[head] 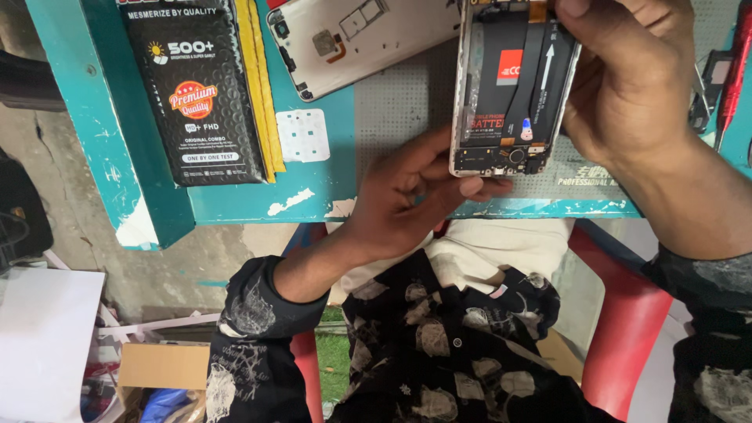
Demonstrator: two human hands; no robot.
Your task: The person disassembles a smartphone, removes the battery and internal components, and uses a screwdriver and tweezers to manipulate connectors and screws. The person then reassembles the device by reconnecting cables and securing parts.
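I see my left hand (pixel 407 200) nearest, its fingers (pixel 470 186) pinching the bottom edge of the opened white-framed phone with its black battery exposed (pixel 509 90). At two o'clock, my right hand (pixel 627 86) clamps the phone's right side above the teal worktop (pixel 235 207).

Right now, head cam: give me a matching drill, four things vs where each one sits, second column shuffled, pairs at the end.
Things:
1. opened phone
2. black packet
3. phone back cover
4. white sticker sheet

Places:
A. flat on the teal table, just below the back cover
B. held up between left hand and right hand
C. far left of the table, on a yellow sheet
D. lying at the top edge, inner side up

Pairs: 1-B, 2-C, 3-D, 4-A
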